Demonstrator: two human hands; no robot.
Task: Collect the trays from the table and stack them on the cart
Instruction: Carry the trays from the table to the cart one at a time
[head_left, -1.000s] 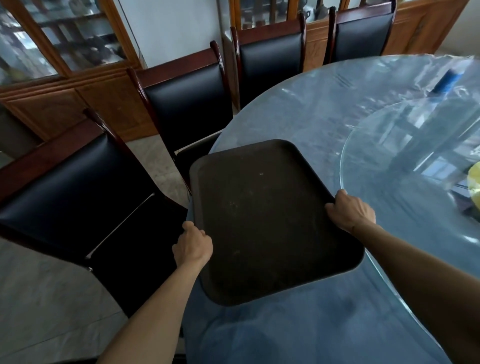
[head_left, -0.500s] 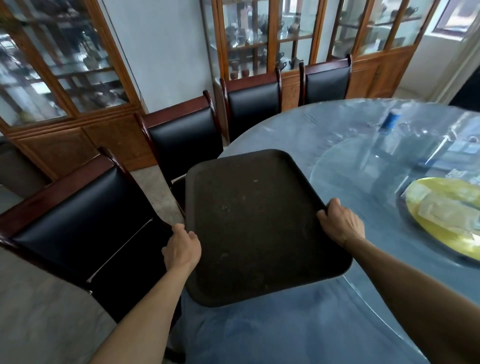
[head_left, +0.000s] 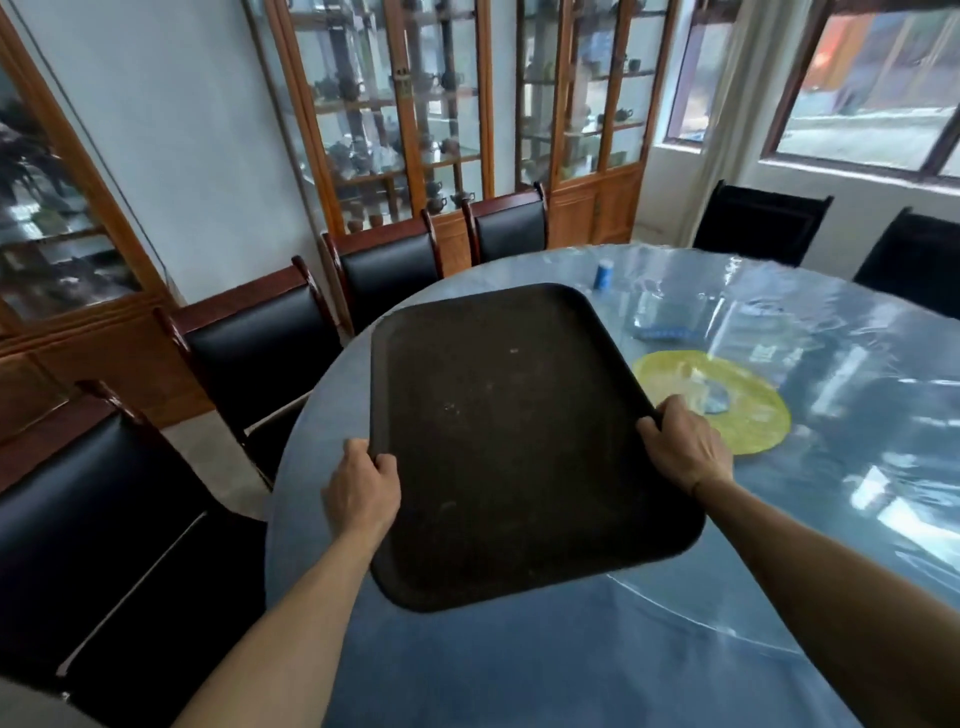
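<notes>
Both hands have a closed grip on one dark tray (head_left: 511, 441): the left hand (head_left: 361, 493) wraps the left rim with its thumb on top, and the right hand (head_left: 683, 449) clasps the right rim. The tray appears lifted, tilted slightly, above the near edge of the round tabletop (head_left: 519, 670). Black chairs (head_left: 260, 358) line the left side; a yellow plate (head_left: 748, 415) lies on the tabletop to the right, near the tray. The step in hand looks like the pick-up and carry. No cart is in view, so the next move calls for turning away to find it, keeping the tray clear of the chair backs.
</notes>
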